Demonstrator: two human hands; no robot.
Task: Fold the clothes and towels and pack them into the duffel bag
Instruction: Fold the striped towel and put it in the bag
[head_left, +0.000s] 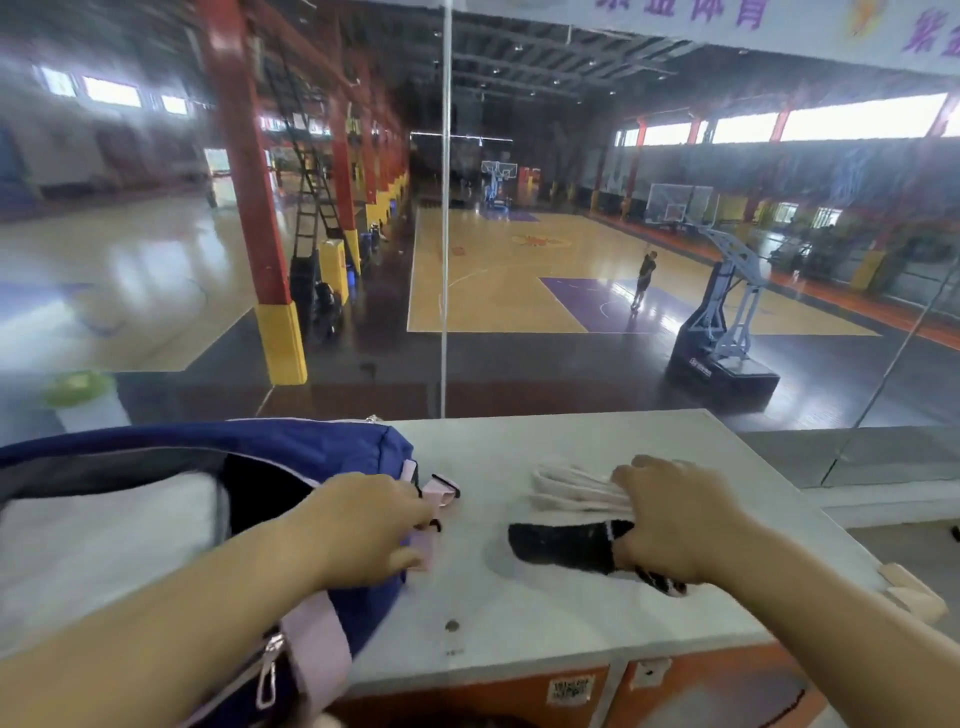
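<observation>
A blue duffel bag (291, 447) with pink straps lies open on the left of a white counter (571, 613). White folded cloth (98, 540) shows inside it. My left hand (363, 525) grips the bag's right end by the pink strap. On the counter to the right lie white socks (566, 488) and a black sock (561, 548), side by side. My right hand (670, 519) rests over their right ends, fingers closed around both.
A glass wall (447, 260) rises right behind the counter, with a basketball court and a person far below. The counter's right edge (810, 514) is close to my right hand. Orange cabinet fronts (675, 686) sit under the counter.
</observation>
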